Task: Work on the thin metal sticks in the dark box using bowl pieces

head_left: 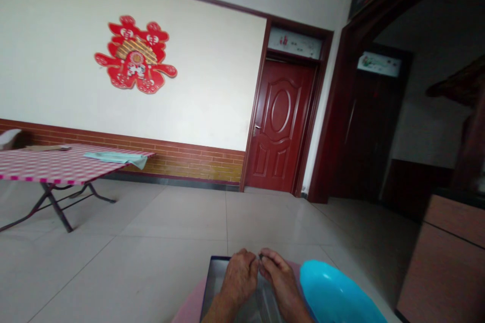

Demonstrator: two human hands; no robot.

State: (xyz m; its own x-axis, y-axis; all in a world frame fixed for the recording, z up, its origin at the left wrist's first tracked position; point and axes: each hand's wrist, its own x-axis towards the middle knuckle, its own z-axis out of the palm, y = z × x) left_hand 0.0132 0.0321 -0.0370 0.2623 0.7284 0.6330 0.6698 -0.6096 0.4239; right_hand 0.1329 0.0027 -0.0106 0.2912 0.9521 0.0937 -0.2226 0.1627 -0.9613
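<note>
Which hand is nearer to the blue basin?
Right: the right hand is just beside the basin, on its left side. The left hand is farther off, over the tray.

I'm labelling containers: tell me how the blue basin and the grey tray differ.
The basin is bright blue; the tray is grey, dark-rimmed. The basin's rim curves; the tray's visible edges are straight. The tray lies beneath the left hand and right hand; the basin is to their right. Both run off the picture's bottom edge.
</note>
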